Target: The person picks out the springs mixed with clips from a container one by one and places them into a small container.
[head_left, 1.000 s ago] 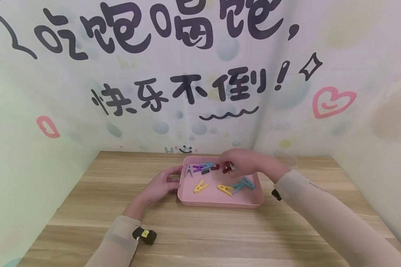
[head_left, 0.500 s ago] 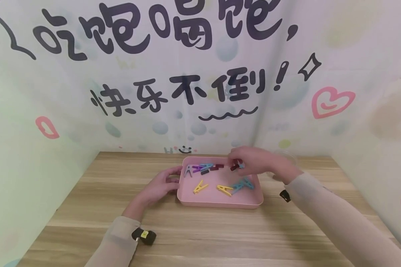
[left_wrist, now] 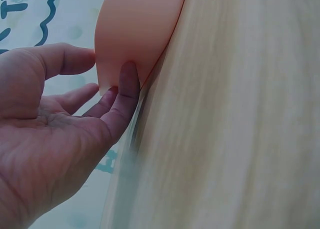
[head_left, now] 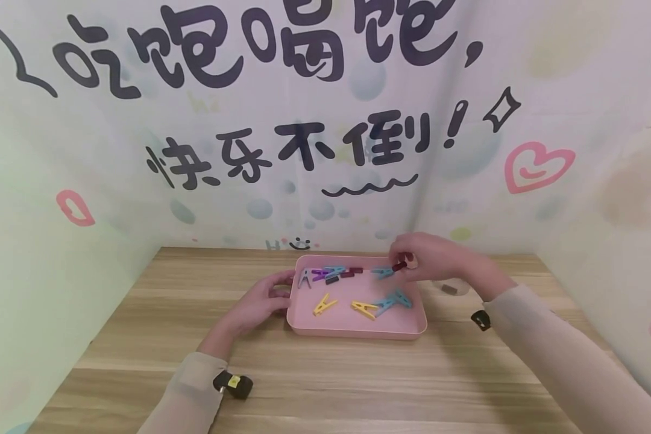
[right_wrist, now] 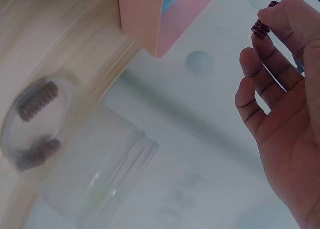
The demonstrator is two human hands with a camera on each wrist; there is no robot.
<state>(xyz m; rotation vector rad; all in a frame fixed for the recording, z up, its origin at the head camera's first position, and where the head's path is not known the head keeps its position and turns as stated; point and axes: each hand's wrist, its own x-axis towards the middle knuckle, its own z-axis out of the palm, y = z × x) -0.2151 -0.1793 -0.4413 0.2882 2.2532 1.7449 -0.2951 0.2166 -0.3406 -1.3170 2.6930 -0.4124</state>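
In the head view my right hand (head_left: 436, 256) is over the right back corner of a pink tray (head_left: 352, 333). Thumb and finger pinch a dark red ribbed piece, like a small coil spring (right_wrist: 264, 25). At the tray's left side my left hand (head_left: 260, 301) rests its fingertips against the outer wall (left_wrist: 135, 29), not curled over it. Inside the tray lie yellow clothespins (head_left: 364, 309), blue clothespins (head_left: 382, 272), a purple one (head_left: 319, 275), a grey one (head_left: 304, 278), dark red pieces (head_left: 347, 275) and a dark grey piece (head_left: 332, 280).
Right of the tray stands a clear jar (right_wrist: 95, 149), partly hidden by my right arm in the head view. Two dark ribbed pieces (right_wrist: 39, 101) lie at its bottom. A printed cloth wall (head_left: 239, 223) rises behind the wooden table (head_left: 304, 386).
My right hand has moved right across the tray, carrying the dark red spring-like piece towards the jar. A blue clothespin it covered now shows. The left hand stays put.
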